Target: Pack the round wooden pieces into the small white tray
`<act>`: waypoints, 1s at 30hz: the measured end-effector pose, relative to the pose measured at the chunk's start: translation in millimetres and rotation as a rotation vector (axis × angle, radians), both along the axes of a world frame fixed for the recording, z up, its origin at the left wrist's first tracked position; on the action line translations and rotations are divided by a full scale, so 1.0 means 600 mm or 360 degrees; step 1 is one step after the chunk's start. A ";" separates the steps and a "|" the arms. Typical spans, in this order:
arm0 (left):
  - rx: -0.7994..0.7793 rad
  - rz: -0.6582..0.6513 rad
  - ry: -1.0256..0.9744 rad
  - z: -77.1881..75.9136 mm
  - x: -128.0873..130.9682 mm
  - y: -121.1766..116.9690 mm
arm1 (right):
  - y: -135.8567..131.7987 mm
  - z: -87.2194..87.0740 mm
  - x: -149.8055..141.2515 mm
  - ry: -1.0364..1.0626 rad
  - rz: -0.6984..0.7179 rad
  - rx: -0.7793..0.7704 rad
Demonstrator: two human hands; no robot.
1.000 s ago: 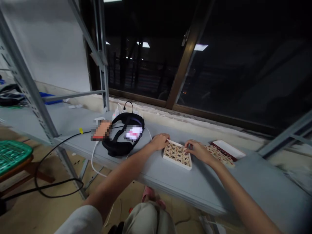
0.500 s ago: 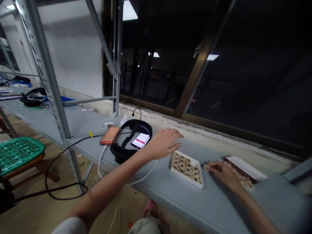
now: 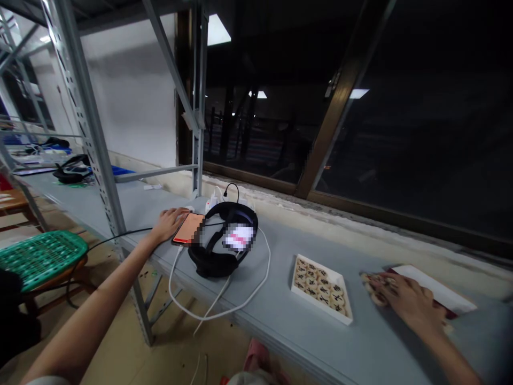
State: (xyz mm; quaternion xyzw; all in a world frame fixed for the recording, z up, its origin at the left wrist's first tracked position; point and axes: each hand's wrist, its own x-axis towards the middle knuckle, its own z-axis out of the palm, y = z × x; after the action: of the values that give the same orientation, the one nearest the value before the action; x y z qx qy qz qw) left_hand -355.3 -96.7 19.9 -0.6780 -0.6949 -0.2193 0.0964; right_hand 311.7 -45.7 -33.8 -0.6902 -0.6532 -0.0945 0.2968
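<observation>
My left hand [image 3: 170,223] lies with its fingers stretched out at the left edge of a phone [image 3: 188,230] with an orange screen, touching or nearly touching it. Over to the right, my right hand [image 3: 412,302] is curled over several round Chinese chess pieces [image 3: 372,289] on the table, partly hiding them. Behind that hand lies a white and dark red box part [image 3: 438,289], with a few more pieces partly covered by the wrist. Between the hands stands a white tray [image 3: 348,315] holding rows of pale pieces with dark characters, face up.
A black headset [image 3: 216,266] surrounds a second, lit phone [image 3: 239,237]. A white cable [image 3: 266,272] loops over the front edge of the grey table [image 3: 276,315]. Metal shelf posts [image 3: 96,139] rise on the left, near a green stool [image 3: 52,256]. Windows line the back.
My left hand has moved left, from above the table by the tray to the orange-screened phone. My right hand has gone from pinching one piece to covering several. The view has shifted slightly left.
</observation>
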 end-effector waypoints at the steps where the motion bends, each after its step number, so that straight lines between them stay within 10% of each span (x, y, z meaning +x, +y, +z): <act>1: -0.0027 -0.0011 0.0024 -0.004 -0.001 0.003 | -0.005 0.005 -0.010 -0.0007 0.0005 -0.0024; 10: -0.0106 -0.0027 0.0043 -0.022 -0.017 0.021 | -0.062 0.064 -0.134 -0.0173 0.0772 -0.0166; 14: 0.0379 -0.0121 -0.0243 0.013 0.013 0.006 | -0.091 0.093 -0.170 -0.0299 0.0882 -0.0388; 21: 0.1255 -0.0776 -0.0434 0.116 0.254 -0.084 | -0.102 0.112 -0.183 -0.0485 0.0815 -0.0600; 26: 0.0336 -0.1416 0.0093 0.120 0.453 -0.079 | -0.098 0.116 -0.184 -0.0527 0.0719 -0.0597; 30: -0.0013 -0.1375 0.0138 0.058 0.536 0.004 | -0.099 0.126 -0.187 -0.0575 0.0644 -0.0600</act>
State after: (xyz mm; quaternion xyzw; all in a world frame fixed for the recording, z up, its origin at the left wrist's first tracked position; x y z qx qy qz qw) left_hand -33.7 -94.4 54.6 -0.9155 -0.3435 -0.2080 0.0222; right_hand 199.7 -105.2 41.7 -0.5613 -0.8251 -0.0320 0.0559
